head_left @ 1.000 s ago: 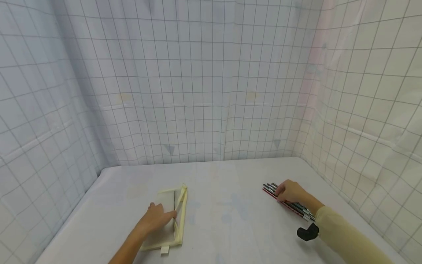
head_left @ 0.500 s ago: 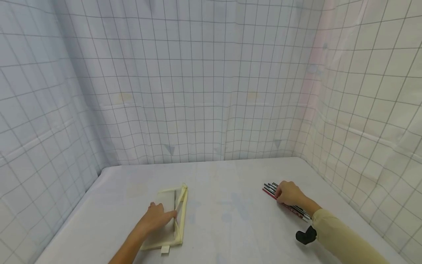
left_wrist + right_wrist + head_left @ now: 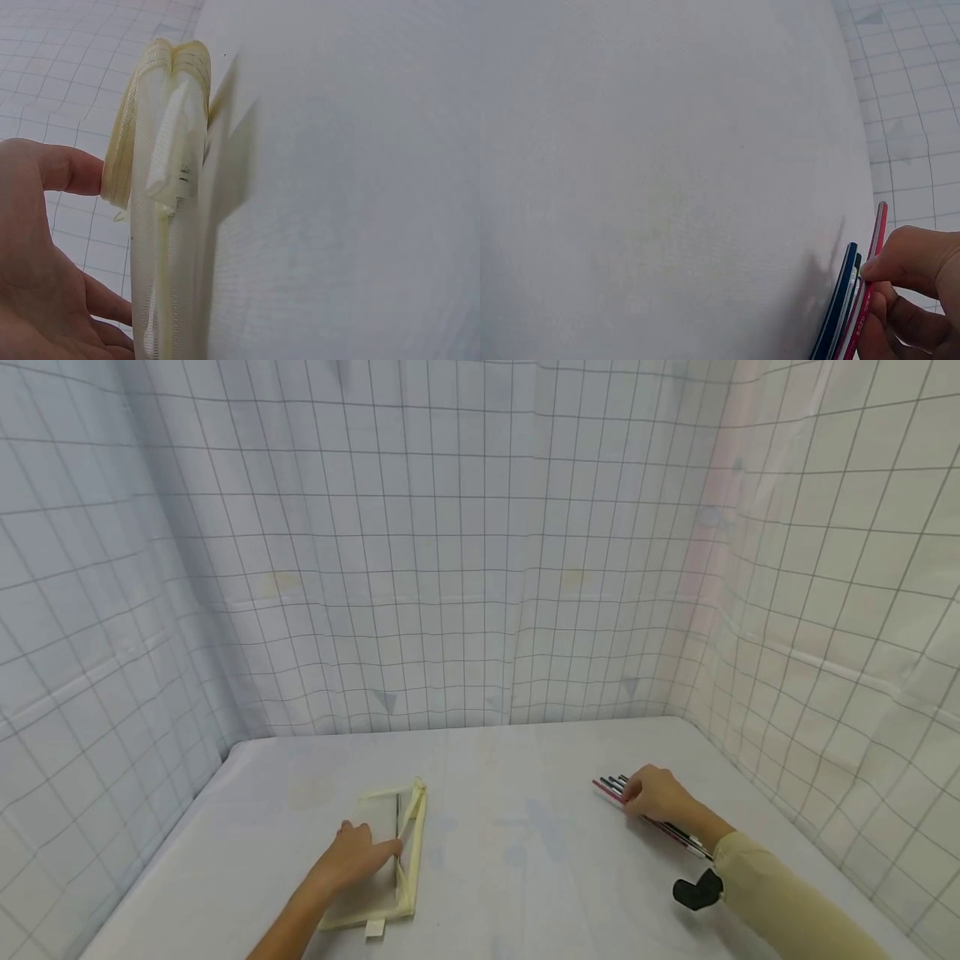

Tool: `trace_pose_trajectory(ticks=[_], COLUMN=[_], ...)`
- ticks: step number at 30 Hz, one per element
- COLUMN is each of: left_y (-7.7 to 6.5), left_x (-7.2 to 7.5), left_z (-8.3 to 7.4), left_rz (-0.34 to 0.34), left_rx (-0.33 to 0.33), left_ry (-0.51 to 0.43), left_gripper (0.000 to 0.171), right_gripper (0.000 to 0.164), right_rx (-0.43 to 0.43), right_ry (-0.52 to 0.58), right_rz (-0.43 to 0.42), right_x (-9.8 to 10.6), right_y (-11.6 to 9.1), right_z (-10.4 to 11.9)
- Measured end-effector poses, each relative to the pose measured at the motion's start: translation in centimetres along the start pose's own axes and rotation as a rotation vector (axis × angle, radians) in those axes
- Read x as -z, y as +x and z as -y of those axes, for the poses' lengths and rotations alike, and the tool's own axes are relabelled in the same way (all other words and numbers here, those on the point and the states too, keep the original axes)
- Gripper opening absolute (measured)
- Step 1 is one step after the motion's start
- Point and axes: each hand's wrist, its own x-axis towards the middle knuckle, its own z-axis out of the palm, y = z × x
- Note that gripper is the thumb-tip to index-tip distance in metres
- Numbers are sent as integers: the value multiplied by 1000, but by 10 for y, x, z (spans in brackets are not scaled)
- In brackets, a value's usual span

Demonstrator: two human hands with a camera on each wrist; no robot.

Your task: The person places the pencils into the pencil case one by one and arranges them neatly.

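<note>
At the left of the head view, my left hand rests on a flat mesh pouch with cream zip edging. Its thumb lies at the gap beside the zip. In the left wrist view the thumb touches the raised zip edge, with the other fingers against the pouch lower down. Over on the right, my right hand pinches a red pencil between thumb and fingers. Several dark pencils lie close beside it; the hand hides part of the bundle.
A white cloth covers the table. Grid-patterned white curtains stand behind it and on both sides. A black strap-like piece sits by the right sleeve. A small white tag sticks out at the pouch's near edge.
The red pencil has shifted slightly to the left and away from the dark pencils, with my right hand rising a little. My left hand and the pouch have stayed in place.
</note>
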Motion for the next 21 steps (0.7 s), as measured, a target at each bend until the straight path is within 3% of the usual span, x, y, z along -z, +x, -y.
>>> trace_pose_trajectory(ticks=[11, 21], left_y=[0, 1], left_x=[0, -1], left_z=[1, 0], left_rz=[-1, -5], left_rx=[17, 9], left_ry=[23, 26], left_gripper=[91, 91], right_gripper=[14, 16], right_rx=[-38, -121], right_ry=[127, 286], right_rz=[-1, 17], right_x=[0, -19], right_y=[10, 25], right_z=[20, 45])
